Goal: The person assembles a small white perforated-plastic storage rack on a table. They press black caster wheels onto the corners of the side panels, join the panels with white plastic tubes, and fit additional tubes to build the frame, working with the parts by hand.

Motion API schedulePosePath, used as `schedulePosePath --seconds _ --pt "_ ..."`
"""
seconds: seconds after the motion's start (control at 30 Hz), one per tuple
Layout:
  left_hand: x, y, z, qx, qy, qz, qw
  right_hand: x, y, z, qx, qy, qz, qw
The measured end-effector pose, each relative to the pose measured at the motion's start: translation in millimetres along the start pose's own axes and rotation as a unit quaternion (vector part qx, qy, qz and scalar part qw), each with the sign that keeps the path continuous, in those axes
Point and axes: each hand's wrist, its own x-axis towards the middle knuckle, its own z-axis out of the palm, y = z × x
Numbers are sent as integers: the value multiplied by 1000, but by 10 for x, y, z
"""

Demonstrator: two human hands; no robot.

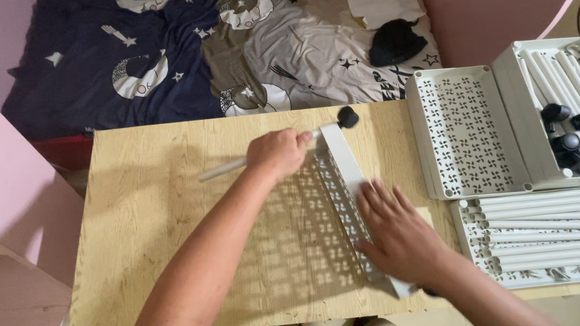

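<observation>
A white perforated plastic shelf tray (343, 186) stands on its edge on the wooden table (158, 231). A black caster wheel (348, 116) sits at its far corner. My left hand (276, 153) is closed around a white tube (223, 168) that runs into that far corner. My right hand (396, 231) lies flat with fingers spread against the tray's near side, steadying it.
To the right lie three more white trays: an empty one (465, 133), one (569, 106) with white tubes and black casters (566, 133), and one (542, 237) filled with several white tubes. A bed with a dark patterned cover (144, 55) lies beyond the table.
</observation>
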Motion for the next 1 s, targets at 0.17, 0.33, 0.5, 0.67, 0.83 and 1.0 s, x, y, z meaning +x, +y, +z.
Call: schedulePosePath --seconds 0.17,0.33,0.5,0.67,0.83,1.0 --pt "207 -125 -152 -23 97 19 995 -384 -233 93 -31 25 40 998" --pt "340 -182 -33 -17 215 121 969 -235 -319 124 -39 35 110 993" --pt "314 -368 80 1 234 168 958 -318 -436 113 -45 124 110 985" --pt "245 -482 65 -12 250 187 950 -433 -609 100 -38 165 123 978" --pt "106 -441 30 -9 320 256 912 -532 -733 43 0 218 141 966" --pt "-53 -190 61 -13 384 342 858 -656 -648 -10 30 238 181 954"
